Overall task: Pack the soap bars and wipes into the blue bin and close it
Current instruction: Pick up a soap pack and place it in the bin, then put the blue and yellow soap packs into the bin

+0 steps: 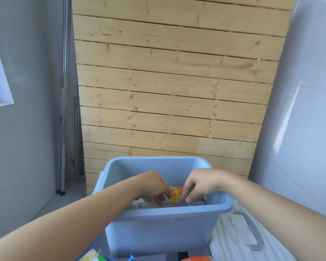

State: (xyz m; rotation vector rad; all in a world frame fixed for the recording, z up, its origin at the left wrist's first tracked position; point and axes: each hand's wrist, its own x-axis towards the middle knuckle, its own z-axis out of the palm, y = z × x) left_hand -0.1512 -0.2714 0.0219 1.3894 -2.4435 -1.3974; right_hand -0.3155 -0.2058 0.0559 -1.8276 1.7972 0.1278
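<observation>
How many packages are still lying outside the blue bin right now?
3, all cut off by the bottom edge: a yellow-green packet, a blue packet corner beside it, and an orange packet right of them. More may lie out of view.

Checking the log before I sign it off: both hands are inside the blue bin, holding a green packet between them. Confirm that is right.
Not quite. The head view shows the left hand and right hand inside the blue bin, but the packet they hold is yellow and orange, not green.
</observation>
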